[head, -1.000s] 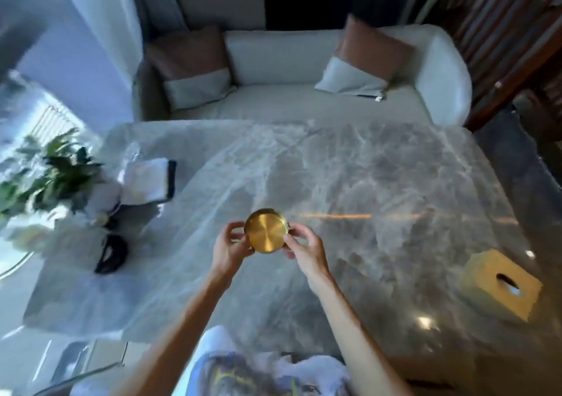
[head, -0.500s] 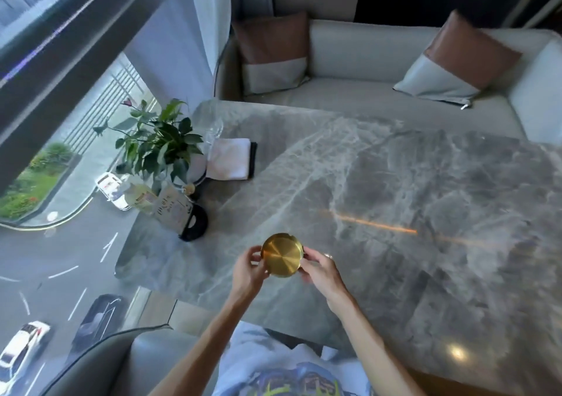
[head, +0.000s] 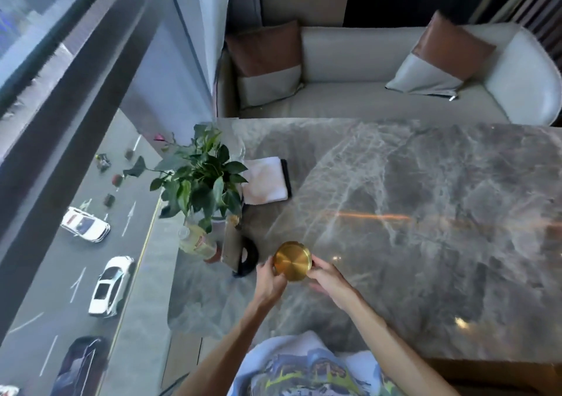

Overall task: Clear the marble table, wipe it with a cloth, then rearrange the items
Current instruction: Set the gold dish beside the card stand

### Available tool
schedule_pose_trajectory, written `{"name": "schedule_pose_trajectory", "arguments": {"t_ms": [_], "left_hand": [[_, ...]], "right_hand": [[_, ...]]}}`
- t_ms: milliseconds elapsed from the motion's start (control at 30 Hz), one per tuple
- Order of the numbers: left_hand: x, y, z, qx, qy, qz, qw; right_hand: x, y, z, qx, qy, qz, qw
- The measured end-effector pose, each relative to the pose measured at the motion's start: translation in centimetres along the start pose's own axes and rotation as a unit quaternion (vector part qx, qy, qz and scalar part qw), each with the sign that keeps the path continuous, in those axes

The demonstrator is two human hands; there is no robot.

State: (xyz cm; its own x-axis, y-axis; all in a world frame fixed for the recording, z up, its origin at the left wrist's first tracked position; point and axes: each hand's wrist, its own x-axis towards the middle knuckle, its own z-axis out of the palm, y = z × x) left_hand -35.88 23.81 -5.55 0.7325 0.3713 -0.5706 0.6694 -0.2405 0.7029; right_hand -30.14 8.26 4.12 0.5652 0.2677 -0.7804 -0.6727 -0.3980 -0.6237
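A round gold container with a brushed lid [head: 292,260] is held just above the grey marble table [head: 425,213] near its front left part. My left hand [head: 269,280] grips its left side and my right hand [head: 327,277] grips its right side. Close to its left stand a dark-based card stand [head: 240,251], a small bottle [head: 197,242] and a leafy potted plant [head: 200,179]. A folded white cloth [head: 265,179] lies behind the plant.
A clear glass [head: 238,150] stands at the table's far left corner. A cream sofa [head: 365,70] with two brown-and-grey cushions runs along the far side. A floor-to-ceiling window [head: 76,182] over a street borders the table's left edge.
My view has swung left, so the yellow tissue box has left the frame. Both hands have carried the gold container left, closer to the card stand and plant.
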Motion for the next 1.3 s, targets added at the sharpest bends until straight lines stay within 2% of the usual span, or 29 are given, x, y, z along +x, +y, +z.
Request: {"name": "schedule_pose_trajectory", "arguments": {"t_ms": [333,600,1200,1300], "left_hand": [[6.4,-1.5,-0.5,0.038,-0.065,-0.037,0.996],[4.2,2.8,-2.3,-0.018,-0.047,-0.026,0.998],[3.4,4.1,-3.5,-0.004,-0.073,-0.075,0.995],[3.2,4.0,-3.3,0.040,-0.060,-0.100,0.992]], "right_hand": [[5.5,-1.3,2.0,0.003,-0.015,0.081,0.997],[7.7,-1.4,1.9,-0.002,-0.024,0.099,0.995],[8.6,-0.6,1.2,0.003,-0.054,0.088,0.995],[8.9,-0.4,0.6,-0.018,-0.031,0.072,0.997]]}}
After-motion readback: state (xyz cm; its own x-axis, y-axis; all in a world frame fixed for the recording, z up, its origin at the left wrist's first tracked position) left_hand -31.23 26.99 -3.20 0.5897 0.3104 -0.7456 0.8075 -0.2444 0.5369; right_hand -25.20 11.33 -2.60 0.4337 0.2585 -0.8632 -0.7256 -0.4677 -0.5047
